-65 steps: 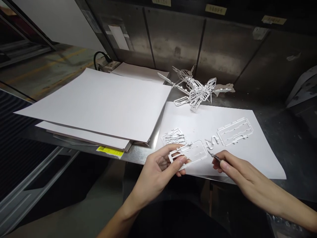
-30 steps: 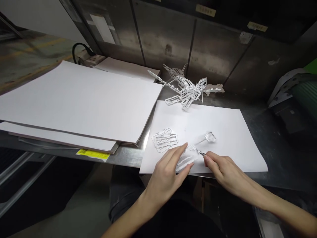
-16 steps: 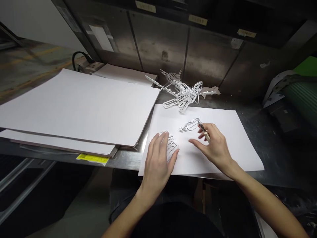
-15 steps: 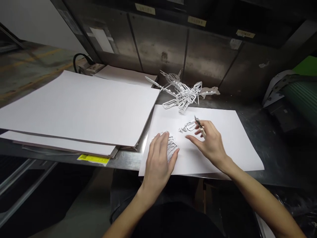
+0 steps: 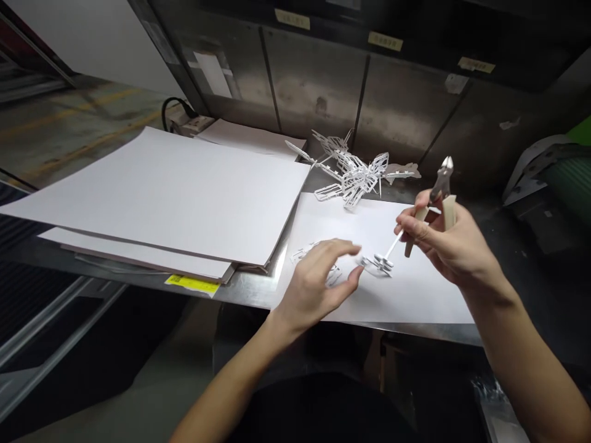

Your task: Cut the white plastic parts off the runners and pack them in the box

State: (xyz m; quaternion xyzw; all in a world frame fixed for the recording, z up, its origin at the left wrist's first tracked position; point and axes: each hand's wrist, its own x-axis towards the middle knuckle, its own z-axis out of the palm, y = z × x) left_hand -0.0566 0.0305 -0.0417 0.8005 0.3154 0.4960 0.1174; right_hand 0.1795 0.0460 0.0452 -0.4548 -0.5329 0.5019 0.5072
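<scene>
The right hand [image 5: 446, 246] grips a pair of side-cutting nippers [image 5: 441, 184], tips raised toward twelve o'clock, and its fingertips also pinch the stem of a white plastic sprue [image 5: 382, 263] hanging toward seven o'clock above the paper sheet [image 5: 429, 295]. The left hand [image 5: 318, 280] has thumb and forefinger parted at the sprue's nine-o'clock end; contact is unclear. For a clean hold, steady the frame by its edges, keeping fingertips clear of the blades. Beyond the sprue, at eleven o'clock, lies a tangle of frames [image 5: 357, 178].
</scene>
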